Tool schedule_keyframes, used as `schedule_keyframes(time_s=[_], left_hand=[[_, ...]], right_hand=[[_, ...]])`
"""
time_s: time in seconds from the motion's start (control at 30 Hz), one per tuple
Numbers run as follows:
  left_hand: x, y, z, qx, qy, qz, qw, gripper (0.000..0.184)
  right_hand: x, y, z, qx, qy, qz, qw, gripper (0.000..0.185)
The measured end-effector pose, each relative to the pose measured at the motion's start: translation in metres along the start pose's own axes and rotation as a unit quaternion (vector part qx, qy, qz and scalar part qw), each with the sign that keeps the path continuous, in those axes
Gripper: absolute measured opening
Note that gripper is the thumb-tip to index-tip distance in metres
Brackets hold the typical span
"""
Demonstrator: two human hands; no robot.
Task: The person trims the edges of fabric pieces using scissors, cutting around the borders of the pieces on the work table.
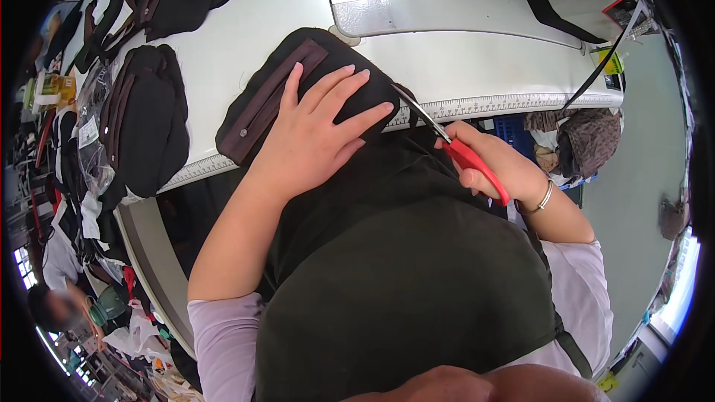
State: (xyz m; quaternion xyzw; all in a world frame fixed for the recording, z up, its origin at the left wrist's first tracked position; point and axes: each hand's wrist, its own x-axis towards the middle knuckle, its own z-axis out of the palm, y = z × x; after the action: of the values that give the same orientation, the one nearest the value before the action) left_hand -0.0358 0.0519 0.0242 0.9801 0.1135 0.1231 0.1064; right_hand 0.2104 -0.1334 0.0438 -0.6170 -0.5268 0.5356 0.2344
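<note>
A black fabric piece (346,52) with a dark brown zipper strip (279,97) lies across the front edge of the white sewing table (212,67). My left hand (316,123) rests flat on it, fingers spread. Red-handled scissors (477,167) are in my right hand (503,160), whose fingers wrap the handles. Their blades point up and left, with the tips at the right edge of the black piece. Whether the blades touch fabric or thread there, I cannot tell.
A sewing machine bed (462,0) sits at the back right. More black zippered pieces (153,115) lie on the left, beside clear plastic wrapping (95,134). A ruler tape (477,106) runs along the table edge. Crumpled cloth (592,141) fills a blue basket (514,134) below right.
</note>
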Motion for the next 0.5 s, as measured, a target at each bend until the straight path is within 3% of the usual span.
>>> schedule_keyframes(time_s=[0.33,0.5], left_hand=[[-0.003,0.004,0.006,-0.047,-0.006,0.007,0.999,0.067],[-0.004,0.002,0.008,-0.032,-0.007,0.018,0.999,0.065]], right_hand=[[0.010,-0.002,0.002,-0.058,0.026,-0.056,0.996,0.096],[0.004,-0.012,0.003,-0.009,0.011,0.013,1.000,0.094]])
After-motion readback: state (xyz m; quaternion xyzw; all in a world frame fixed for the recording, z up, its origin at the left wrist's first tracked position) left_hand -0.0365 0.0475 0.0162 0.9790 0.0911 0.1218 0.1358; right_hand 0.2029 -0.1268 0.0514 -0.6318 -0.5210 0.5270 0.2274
